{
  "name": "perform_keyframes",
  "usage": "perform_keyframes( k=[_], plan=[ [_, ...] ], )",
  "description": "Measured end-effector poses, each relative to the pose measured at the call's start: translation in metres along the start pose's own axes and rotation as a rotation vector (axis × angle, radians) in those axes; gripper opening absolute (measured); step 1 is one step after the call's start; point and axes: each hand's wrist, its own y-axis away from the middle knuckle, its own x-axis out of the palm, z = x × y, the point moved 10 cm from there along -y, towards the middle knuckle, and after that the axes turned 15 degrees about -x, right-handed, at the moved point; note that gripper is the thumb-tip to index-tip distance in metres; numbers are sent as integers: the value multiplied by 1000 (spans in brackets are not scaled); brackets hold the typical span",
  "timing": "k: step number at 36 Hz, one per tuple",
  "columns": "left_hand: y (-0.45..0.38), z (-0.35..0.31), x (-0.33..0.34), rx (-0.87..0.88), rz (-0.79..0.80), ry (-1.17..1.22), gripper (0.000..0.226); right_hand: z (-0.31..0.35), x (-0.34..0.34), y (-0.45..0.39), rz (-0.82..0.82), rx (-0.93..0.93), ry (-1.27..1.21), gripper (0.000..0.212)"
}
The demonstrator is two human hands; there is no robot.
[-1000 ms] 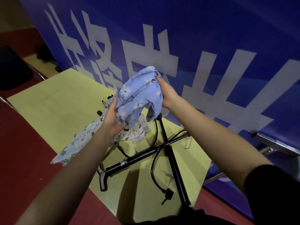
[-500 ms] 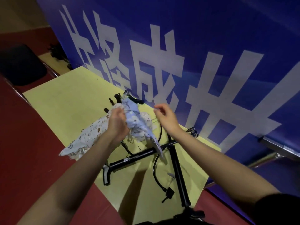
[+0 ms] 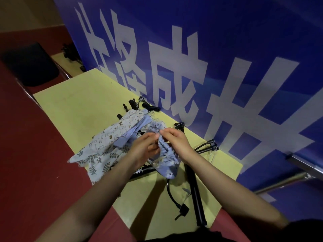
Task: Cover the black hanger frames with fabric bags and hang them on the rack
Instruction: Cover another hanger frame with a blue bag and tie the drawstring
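A light blue floral fabric bag [image 3: 167,159] is bunched up between my hands above the yellow-green table [image 3: 83,105]. My left hand [image 3: 146,148] grips its gathered left side, and my right hand [image 3: 176,139] pinches the gathered edge from the right. Under my hands lies a black rack [image 3: 194,186] of crossed bars with a curved black hanger frame [image 3: 170,191] beside it. Left of my hands lies a pile of printed fabric bags [image 3: 104,145]. Several small black clips [image 3: 135,106] lie behind the pile.
A blue banner [image 3: 227,67] with large white characters stands right behind the table. Red floor [image 3: 35,154] lies to the left, with a dark chair seat [image 3: 29,65] at the far left. Metal tubes [image 3: 283,182] run at the right, below the banner.
The blue bag came down from chest height to just above the table. My right hand, apart from the cloth half a second ago, now pinches its gathered edge beside my left hand.
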Motion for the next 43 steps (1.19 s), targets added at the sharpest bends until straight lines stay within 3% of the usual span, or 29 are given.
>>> perform_keyframes(
  k=[5,10,14,19,22,25,28,30,33,36,39,43],
  plan=[
    [5,-5,4,75,-46,12,50,-12,-3,5,-68,107,-112,13],
    [8,-4,1,127,-114,47,32,-11,5,9,-5,144,-230,15],
    [9,0,-8,103,-178,87,26,-21,10,10,-19,270,-353,7],
    [12,-10,-18,-13,-135,180,37,-33,11,10,-27,479,-533,19],
    [16,-21,-15,-44,-10,154,30,-32,-1,1,-32,481,-376,34],
    [25,-33,-15,-40,116,231,24,-15,-16,-11,-35,352,-249,38],
    [32,-44,-28,-7,177,310,40,18,-19,-23,144,68,120,29],
    [34,-43,-36,-29,188,318,50,27,-11,-21,275,-17,266,27],
    [42,-47,-50,13,149,315,57,24,-9,-22,365,-93,395,43],
    [50,-49,-64,43,83,326,47,16,-9,-29,360,-128,478,51],
    [54,-46,-68,37,164,347,27,7,-4,-33,368,-114,580,36],
    [57,-39,-82,59,112,383,34,-5,11,-31,485,-39,795,23]
  ],
)
